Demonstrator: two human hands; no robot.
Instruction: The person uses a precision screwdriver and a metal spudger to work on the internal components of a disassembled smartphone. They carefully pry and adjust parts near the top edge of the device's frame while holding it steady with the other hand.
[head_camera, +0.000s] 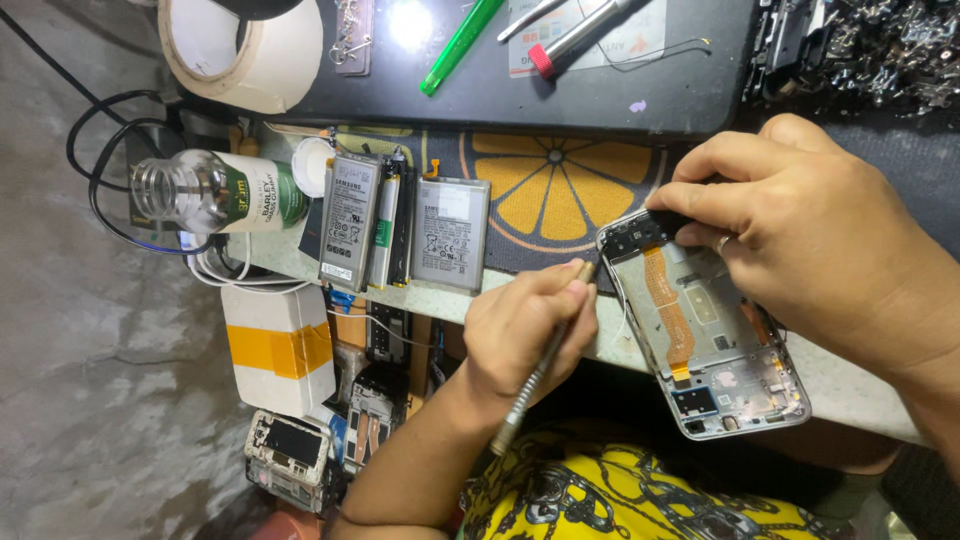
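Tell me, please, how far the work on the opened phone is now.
Done: the opened phone has no back cover, and its battery bay is bare, showing an orange flex cable. In hand: the left hand holds a screwdriver at the top corner; the right hand steadies it. Left: the boards are not yet out.

The opened smartphone (710, 340) lies back-side up at the tabletop's (850, 385) near edge, tilted so its top end points up-left and its bottom end overhangs toward the person. Its back cover is off — a silver frame surrounds a pale inner plate, with an orange flex cable running lengthwise and a small board at the bottom end. The metal screwdriver (540, 365) is slim and grey, slanted, its tip beside the phone's top-left corner.
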